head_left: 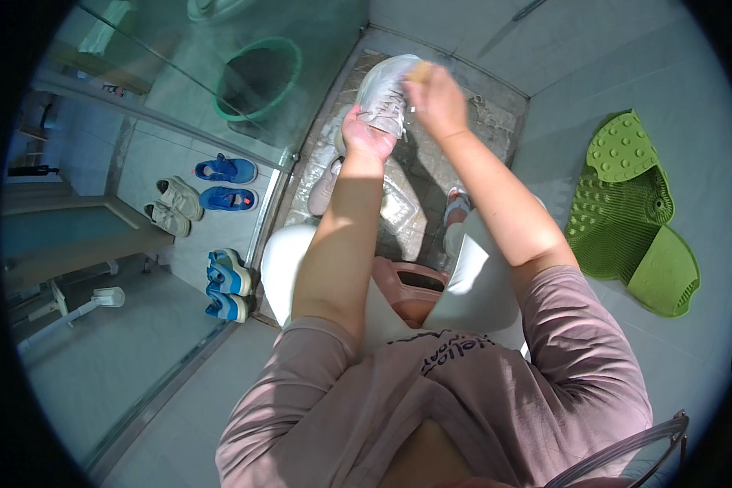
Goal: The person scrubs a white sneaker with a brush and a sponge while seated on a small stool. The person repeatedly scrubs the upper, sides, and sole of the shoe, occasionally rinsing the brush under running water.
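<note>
The wet floor of grey stone-like tiles (496, 122) is the workplace, and work there looks under way rather than finished: one shoe is in hand, above the floor's far left corner, and not yet set down. Beyond the floor's left edge, a pale tiled floor (122, 189) carries three pairs that nobody is touching: blue shoes (226, 169), off-white lace-up shoes (179, 197) and blue-and-white thick-soled shoes (228, 281). Near the left edge of the wet floor, a pale pinkish-grey shoe (324, 191) sits partly behind the left forearm; whether it is done or waiting I cannot tell. The shoe in hand, a white low-cut lace-up (386, 81), points its toe toward the far edge, upper facing up, bright in the sunlight; its pale laces (389, 104) are in place. The left hand (370, 138) supports it at the heel, its grip partly hidden beneath. The right hand (443, 102), motion-blurred, has its grip closed on a small tan block (420, 73) at the shoe's right side near the toe; what remains untreated there is unclear.
</note>
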Available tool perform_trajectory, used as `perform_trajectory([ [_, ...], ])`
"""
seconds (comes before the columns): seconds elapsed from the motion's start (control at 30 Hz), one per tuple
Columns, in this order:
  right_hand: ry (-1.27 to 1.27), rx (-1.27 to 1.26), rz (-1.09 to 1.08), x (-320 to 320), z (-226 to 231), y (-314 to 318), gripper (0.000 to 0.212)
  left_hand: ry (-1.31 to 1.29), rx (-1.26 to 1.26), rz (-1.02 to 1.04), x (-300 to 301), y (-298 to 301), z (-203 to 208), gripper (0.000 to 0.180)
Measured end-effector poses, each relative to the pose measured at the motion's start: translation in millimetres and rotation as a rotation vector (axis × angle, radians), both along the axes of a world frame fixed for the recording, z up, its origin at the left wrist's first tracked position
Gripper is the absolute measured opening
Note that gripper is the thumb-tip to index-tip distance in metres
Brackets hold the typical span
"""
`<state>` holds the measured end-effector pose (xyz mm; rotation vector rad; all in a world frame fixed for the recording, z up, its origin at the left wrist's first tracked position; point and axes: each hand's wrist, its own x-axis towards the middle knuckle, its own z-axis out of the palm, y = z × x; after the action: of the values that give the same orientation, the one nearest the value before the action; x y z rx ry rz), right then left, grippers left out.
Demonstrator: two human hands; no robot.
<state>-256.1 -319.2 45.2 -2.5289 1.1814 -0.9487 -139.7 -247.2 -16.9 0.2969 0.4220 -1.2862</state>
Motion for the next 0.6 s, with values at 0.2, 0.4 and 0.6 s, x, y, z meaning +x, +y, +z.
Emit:
perform_trajectory([
  [0.2,0.159,-0.155,0.203,16.6,-30.5,10.4,0.043,0.37,-0.514,-0.097,10.4,2.5,-60.3,0.045],
  [0.4,0.196,0.087,-0.159,-20.1,-38.2,-17.4,0.04,-0.022,0.045,0.014,-15.2,1.0,-18.2,0.053],
  [0.6,0.199,-0.295,0.358,12.9,-30.7,20.2,0.037,0.285,-0.25,-0.051,5.3,11.4,-55.0,0.04],
])
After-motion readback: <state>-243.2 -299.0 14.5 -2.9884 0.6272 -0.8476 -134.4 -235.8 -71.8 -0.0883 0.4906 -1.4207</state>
